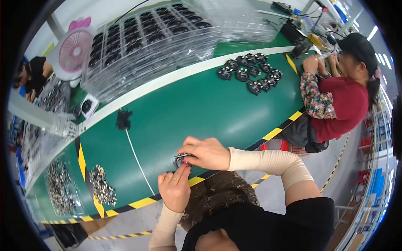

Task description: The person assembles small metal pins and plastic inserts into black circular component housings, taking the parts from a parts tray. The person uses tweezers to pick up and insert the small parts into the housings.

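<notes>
Close to the bench's near edge, a small round black part (179, 163) lies under my fingers, mostly covered by them. My left hand (174, 190) holds it from the near side, fingertips pressed against it. My right hand (206, 153) is bent over the same part from the right, its fingers closed on a slim metal tool (182, 155) that looks like tweezers. The fingers hide most of the tool and its tip. A ring shows on my left hand, and cream sleeves cover both forearms.
On the green bench (167, 108) lie a pile of tiny black pieces (123, 119), small metallic parts (102, 186) and several black assemblies (251, 71). Stacked clear trays (150, 54) and a pink fan (72, 50) stand behind. A co-worker (345, 92) sits at the right.
</notes>
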Motion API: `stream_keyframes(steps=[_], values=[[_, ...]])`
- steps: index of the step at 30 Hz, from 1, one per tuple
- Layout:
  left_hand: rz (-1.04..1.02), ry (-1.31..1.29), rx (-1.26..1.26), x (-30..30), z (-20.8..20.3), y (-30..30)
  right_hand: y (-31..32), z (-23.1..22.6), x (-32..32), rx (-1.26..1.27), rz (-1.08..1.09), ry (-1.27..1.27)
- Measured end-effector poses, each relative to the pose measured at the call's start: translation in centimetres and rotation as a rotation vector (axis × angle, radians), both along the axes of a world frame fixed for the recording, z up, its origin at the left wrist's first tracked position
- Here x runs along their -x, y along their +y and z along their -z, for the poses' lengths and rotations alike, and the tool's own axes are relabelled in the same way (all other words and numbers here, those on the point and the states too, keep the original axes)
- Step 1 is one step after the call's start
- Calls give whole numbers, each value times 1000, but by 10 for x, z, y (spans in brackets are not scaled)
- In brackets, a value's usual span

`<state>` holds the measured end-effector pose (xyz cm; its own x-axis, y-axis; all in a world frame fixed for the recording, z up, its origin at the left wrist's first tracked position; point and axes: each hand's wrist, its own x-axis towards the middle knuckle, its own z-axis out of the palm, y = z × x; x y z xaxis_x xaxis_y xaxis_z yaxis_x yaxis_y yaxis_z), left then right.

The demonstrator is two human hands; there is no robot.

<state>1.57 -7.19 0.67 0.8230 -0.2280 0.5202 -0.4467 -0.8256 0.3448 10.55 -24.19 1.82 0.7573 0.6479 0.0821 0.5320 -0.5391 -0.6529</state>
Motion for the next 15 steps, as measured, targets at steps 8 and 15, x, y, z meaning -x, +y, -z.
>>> stream_keyframes(steps=[8,15], values=[[2,-22,6,-3,2,-2,0,-2,-7,-10,-28,2],[-4,-58,-8,-2,9,-4,2,-4,-2,-24,-1,-74]])
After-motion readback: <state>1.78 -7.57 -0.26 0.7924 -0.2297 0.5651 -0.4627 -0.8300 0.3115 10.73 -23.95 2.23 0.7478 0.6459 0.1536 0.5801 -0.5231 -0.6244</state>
